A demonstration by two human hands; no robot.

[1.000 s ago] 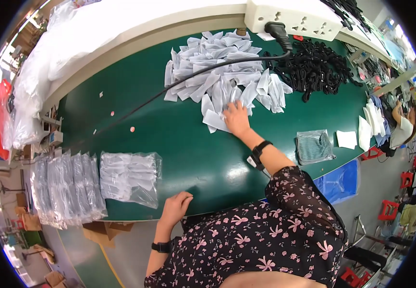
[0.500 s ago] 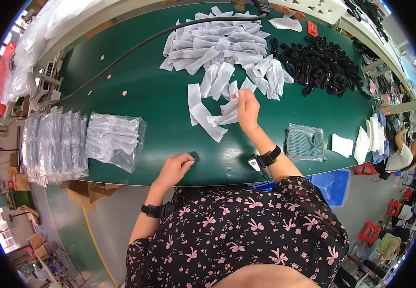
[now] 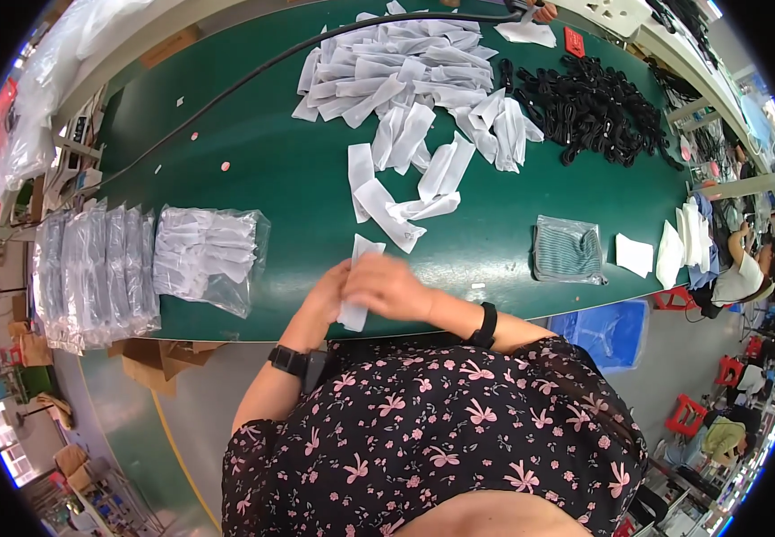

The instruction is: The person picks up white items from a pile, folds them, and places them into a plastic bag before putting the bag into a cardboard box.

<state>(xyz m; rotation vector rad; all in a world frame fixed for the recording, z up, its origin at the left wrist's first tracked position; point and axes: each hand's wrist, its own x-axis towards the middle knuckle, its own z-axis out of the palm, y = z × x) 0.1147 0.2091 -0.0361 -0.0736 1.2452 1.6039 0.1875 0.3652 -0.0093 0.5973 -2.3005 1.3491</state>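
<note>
Close to the table's near edge, a narrow whitish translucent plastic sleeve (image 3: 353, 315) is between my hands, its upper end showing above the fingers. My left hand (image 3: 326, 291) is closed at its left side. From the right, my right hand (image 3: 390, 286), slightly blurred, reaches across and grips the sleeve's middle, hiding part of it. Just beyond lie a few loose sleeves of the same kind (image 3: 389, 213). Farther off is a large heap of sleeves (image 3: 405, 72).
Black bundled cables (image 3: 589, 107) are piled at the far right of the green table (image 3: 262, 179). A bagged striped item (image 3: 568, 251) and a folded white cloth (image 3: 634, 255) lie right. Clear bags of sleeves (image 3: 204, 255) line the left. A black cable (image 3: 253, 79) crosses overhead.
My right hand has come back from the loose sleeves toward me with one sleeve and met my left hand. My left hand, closed before, now holds it too.
</note>
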